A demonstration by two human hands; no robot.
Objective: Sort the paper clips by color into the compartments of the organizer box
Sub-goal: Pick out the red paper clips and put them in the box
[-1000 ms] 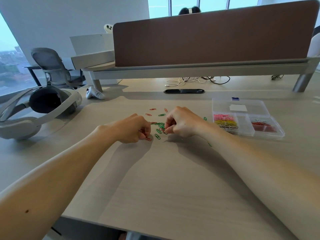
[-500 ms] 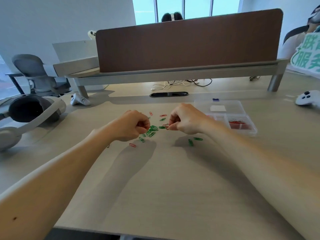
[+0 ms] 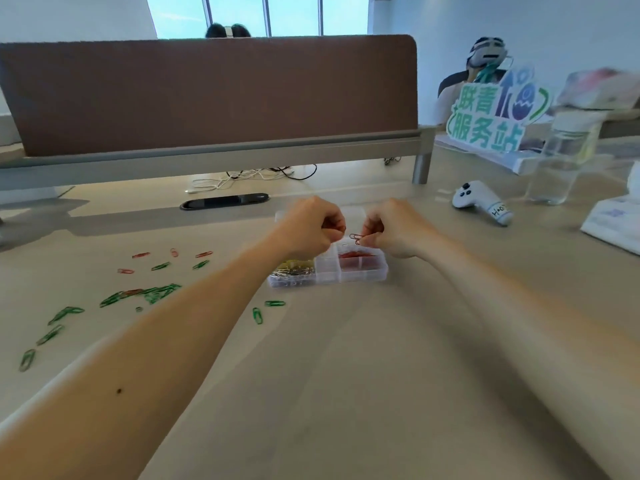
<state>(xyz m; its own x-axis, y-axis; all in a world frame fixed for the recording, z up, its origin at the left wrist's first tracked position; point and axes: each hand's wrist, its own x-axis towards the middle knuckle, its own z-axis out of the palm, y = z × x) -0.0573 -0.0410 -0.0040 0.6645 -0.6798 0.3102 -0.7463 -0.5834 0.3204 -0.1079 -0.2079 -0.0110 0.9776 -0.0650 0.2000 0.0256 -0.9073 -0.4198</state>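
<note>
- While both hands hover over the organizer box (image 3: 363,273), the right hand (image 3: 398,233) pinches a red paper clip (image 3: 355,238) above the compartment of red clips (image 3: 356,255).
- Left hand (image 3: 308,230) — fingers curled tight; whether they hold anything, I cannot tell.
- Silver clips (image 3: 294,273) fill the box's near-left compartment.
- Loose green and red clips (image 3: 152,294) lie scattered on the table (image 3: 346,375), left of the box.

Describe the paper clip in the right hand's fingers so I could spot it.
Find the brown desk divider, then the clear organizer box in front of it. Above the box's red compartment, the right hand pinches a red paper clip. Unlike the loose clips on the desk, it hangs in the air.
</note>
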